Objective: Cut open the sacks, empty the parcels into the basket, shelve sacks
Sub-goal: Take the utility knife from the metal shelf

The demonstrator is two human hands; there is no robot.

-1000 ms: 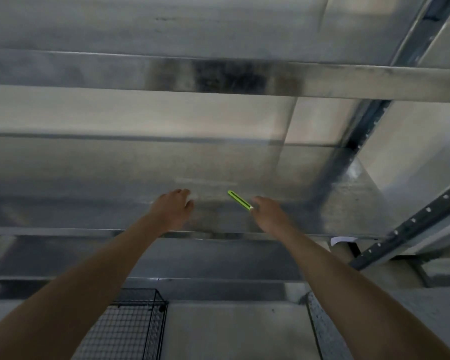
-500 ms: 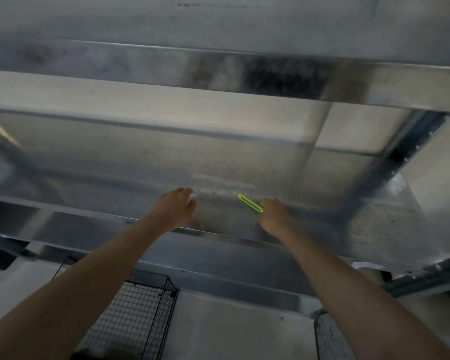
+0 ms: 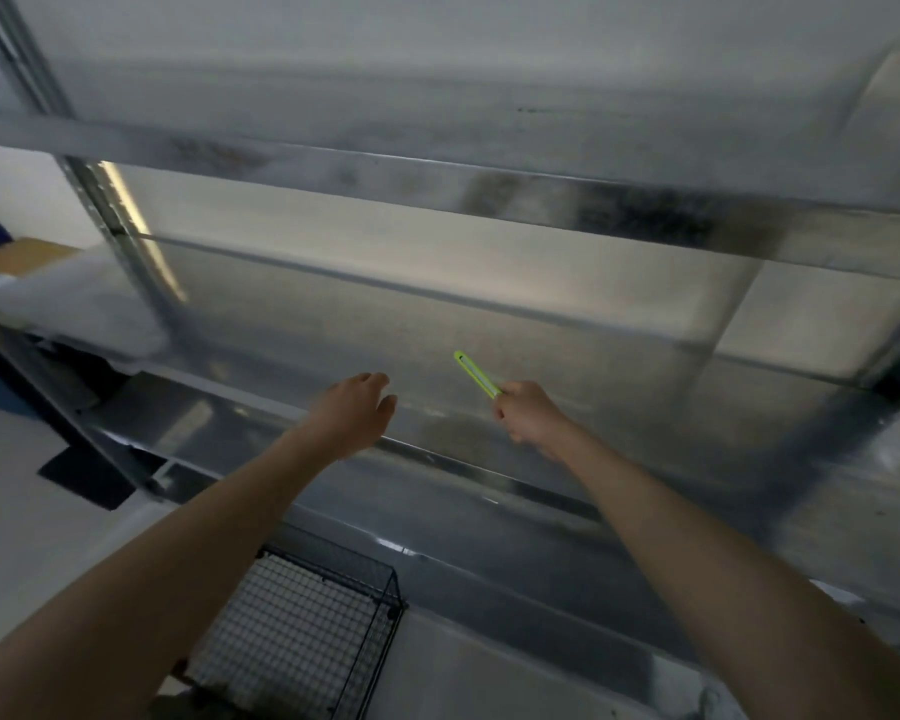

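The left hand [image 3: 357, 407], fingers loosely apart, reaches past the front edge of the shelf [image 3: 619, 387]. The right hand [image 3: 528, 413] clamps a green cutter [image 3: 476, 374] (now tilted steeper); shelf stretches on beyond the fingertips.

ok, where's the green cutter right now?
Head view, near centre: the green cutter sticks up out of the right hand, over the metal shelf, with the left hand just to its left.
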